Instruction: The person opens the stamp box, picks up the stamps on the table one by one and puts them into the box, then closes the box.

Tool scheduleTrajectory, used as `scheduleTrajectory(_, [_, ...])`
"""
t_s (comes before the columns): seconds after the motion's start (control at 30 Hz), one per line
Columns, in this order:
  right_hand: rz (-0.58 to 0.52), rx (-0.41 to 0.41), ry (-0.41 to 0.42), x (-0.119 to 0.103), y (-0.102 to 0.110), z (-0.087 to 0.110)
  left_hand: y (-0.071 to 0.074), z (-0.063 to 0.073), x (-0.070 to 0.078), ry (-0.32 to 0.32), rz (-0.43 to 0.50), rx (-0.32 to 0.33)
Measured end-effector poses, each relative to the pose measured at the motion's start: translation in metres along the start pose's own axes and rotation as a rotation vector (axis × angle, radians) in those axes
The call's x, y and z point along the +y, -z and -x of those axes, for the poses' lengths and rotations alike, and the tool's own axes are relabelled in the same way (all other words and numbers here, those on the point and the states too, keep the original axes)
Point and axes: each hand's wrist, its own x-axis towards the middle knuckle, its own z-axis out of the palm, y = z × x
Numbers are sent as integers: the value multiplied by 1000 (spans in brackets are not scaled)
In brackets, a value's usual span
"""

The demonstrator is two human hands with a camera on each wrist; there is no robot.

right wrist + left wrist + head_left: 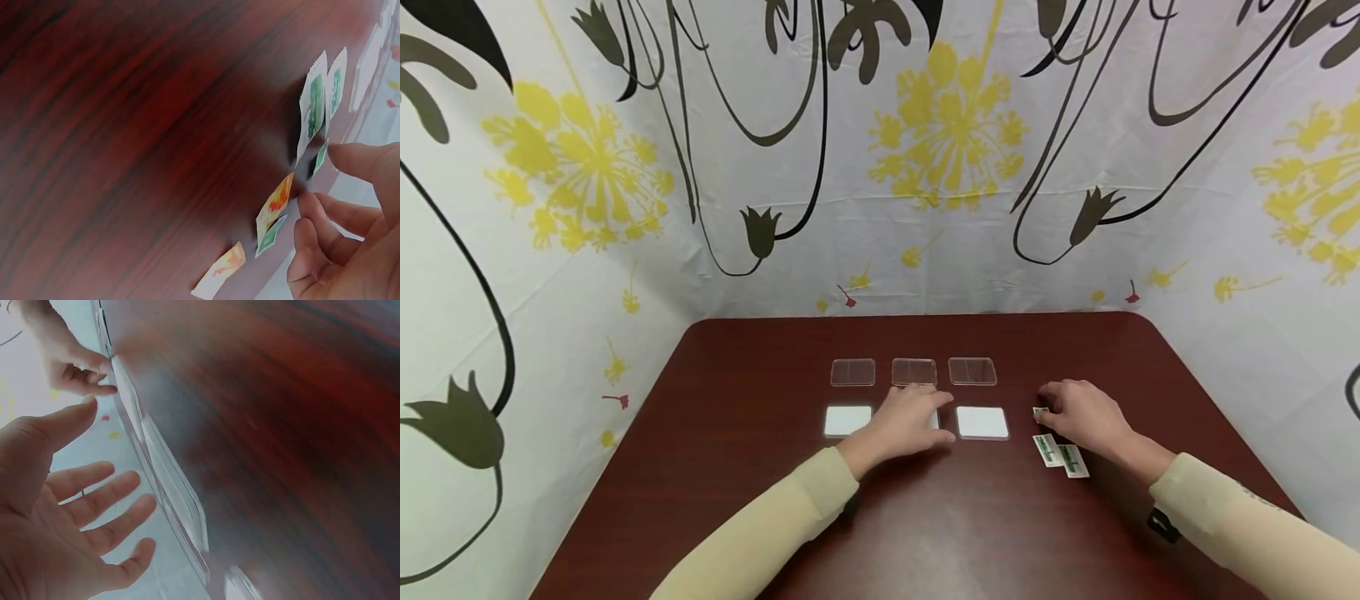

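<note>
My left hand (904,421) hovers with spread fingers over the middle white rectangular case (935,419), hiding most of it. White cases flank it, one at the left (847,421) and one at the right (982,423). At the right, my right hand (1084,414) is low over a small green stamp (320,159). Its thumb tip is right at the stamp's edge, with the index fingertip apart from it. Two larger green-and-white stamps (313,106) lie closer to me. Beyond the fingers in the right wrist view are orange stamps (275,201) and another small green one (270,237).
Three clear plastic lids, left (853,372), middle (913,372) and right (972,372), are lined up behind the white cases. The dark red-brown table (760,467) ends at a patterned white cloth (865,183) hung behind and beside it.
</note>
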Motion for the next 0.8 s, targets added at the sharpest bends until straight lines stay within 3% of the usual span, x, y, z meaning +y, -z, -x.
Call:
scheduleTrajectory(0.13, [-25, 6, -10, -3, -1, -1, -4, -6, 7, 23, -28, -55])
scheduleTrajectory(0.3, [-53, 17, -23, -5, -1, -3, -8, -15, 13, 17, -54, -73])
scheduleTrajectory(0.5, [-80, 34, -28, -5, -4, -4, -13, -22, 16, -14, -100, -60])
scheduleTrajectory(0.8, [-127, 50, -32, -6, -2, 0, -21, -31, 15, 3, -125, -20])
